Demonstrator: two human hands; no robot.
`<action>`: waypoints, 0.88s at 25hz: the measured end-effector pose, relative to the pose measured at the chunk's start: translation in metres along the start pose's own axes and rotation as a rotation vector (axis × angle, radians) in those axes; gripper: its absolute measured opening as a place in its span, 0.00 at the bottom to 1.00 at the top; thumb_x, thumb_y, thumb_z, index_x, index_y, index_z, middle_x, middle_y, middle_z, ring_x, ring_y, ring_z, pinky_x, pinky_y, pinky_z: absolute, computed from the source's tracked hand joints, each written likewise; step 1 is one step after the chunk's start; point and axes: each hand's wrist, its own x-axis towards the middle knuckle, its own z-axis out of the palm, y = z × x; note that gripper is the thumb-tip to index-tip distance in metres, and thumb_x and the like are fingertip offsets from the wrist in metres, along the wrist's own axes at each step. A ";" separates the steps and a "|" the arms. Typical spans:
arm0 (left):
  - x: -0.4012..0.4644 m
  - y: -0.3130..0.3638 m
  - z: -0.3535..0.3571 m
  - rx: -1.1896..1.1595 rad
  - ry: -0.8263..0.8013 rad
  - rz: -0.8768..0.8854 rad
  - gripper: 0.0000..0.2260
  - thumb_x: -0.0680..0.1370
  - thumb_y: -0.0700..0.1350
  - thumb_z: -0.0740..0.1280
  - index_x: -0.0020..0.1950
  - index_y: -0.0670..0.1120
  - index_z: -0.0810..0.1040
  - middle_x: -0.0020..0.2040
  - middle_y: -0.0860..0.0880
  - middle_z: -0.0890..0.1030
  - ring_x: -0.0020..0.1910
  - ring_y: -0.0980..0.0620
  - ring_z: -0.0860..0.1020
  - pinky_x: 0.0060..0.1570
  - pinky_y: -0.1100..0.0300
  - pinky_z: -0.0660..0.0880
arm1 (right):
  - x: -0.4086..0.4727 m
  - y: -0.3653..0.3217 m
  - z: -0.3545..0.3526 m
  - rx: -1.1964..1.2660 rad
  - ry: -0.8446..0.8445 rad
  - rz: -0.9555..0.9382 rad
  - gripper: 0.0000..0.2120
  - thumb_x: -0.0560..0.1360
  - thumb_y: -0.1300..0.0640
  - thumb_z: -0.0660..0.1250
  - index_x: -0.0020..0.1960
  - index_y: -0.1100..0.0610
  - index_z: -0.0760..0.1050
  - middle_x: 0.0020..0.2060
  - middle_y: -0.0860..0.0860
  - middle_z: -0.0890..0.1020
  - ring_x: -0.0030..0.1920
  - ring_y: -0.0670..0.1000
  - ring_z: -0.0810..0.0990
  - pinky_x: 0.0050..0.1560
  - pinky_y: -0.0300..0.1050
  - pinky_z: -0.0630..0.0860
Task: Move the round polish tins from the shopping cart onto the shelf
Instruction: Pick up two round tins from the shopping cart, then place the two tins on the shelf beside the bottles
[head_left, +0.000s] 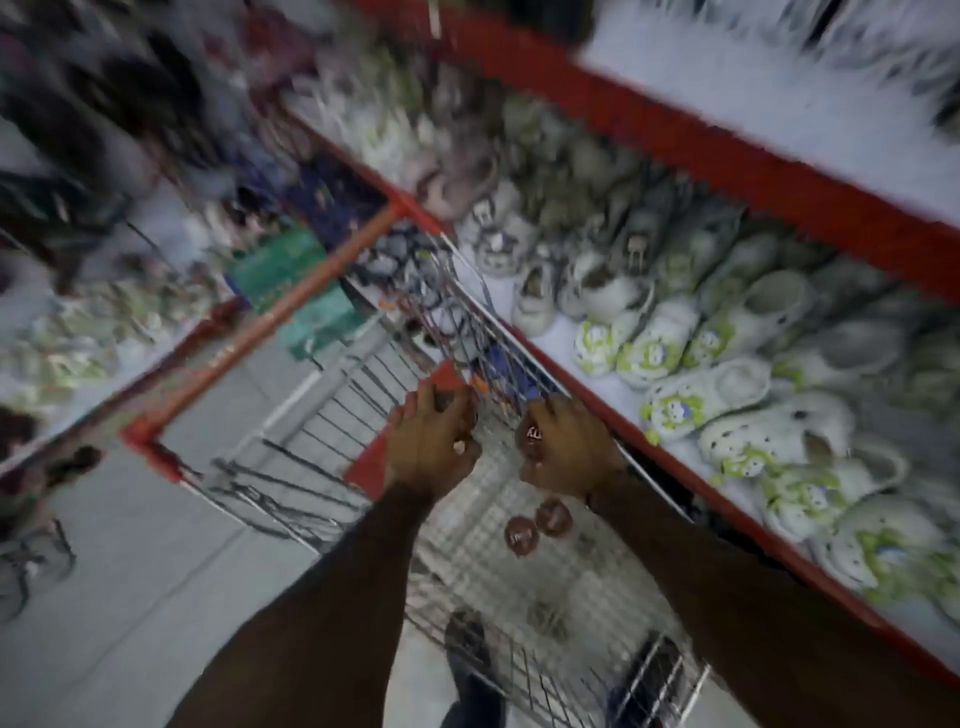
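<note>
The picture is blurred by motion. Both my arms reach into the wire shopping cart (291, 467). My right hand (571, 457) grips a round brown polish tin (532, 436), its lid showing between the fingers. My left hand (434, 447) is curled over something dark at its fingertips, likely another tin, though blur hides it. Two more brown round tins (521, 535) (554, 516) lie on the cart floor just below my hands. The white shelf with a red edge (691, 499) runs along the cart's right side.
Several white and green clog shoes (670, 353) fill the shelf to the right. A higher red-edged shelf (727, 150) sits above them. Green boxes (280, 270) stand ahead past the cart's red rim. Grey floor lies to the left. My shoe (467, 654) shows beneath the cart.
</note>
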 end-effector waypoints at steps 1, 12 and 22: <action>0.011 -0.001 -0.032 -0.014 0.059 0.012 0.27 0.67 0.56 0.67 0.67 0.55 0.71 0.60 0.44 0.73 0.58 0.39 0.75 0.56 0.45 0.75 | 0.009 -0.006 -0.031 -0.007 0.097 -0.030 0.34 0.64 0.44 0.73 0.65 0.60 0.72 0.54 0.62 0.78 0.52 0.64 0.79 0.50 0.56 0.78; 0.086 0.196 -0.243 -0.213 0.437 0.567 0.32 0.70 0.61 0.68 0.73 0.52 0.73 0.57 0.44 0.77 0.51 0.41 0.80 0.47 0.49 0.79 | -0.047 0.084 -0.313 -0.116 0.682 0.277 0.31 0.61 0.38 0.72 0.57 0.55 0.70 0.49 0.57 0.77 0.50 0.62 0.77 0.50 0.55 0.76; 0.084 0.437 -0.199 -0.336 -0.068 0.771 0.17 0.74 0.50 0.72 0.58 0.43 0.79 0.57 0.41 0.84 0.59 0.39 0.81 0.58 0.47 0.79 | -0.172 0.233 -0.325 -0.245 0.437 0.853 0.29 0.64 0.34 0.60 0.52 0.55 0.76 0.47 0.56 0.84 0.53 0.59 0.80 0.55 0.55 0.71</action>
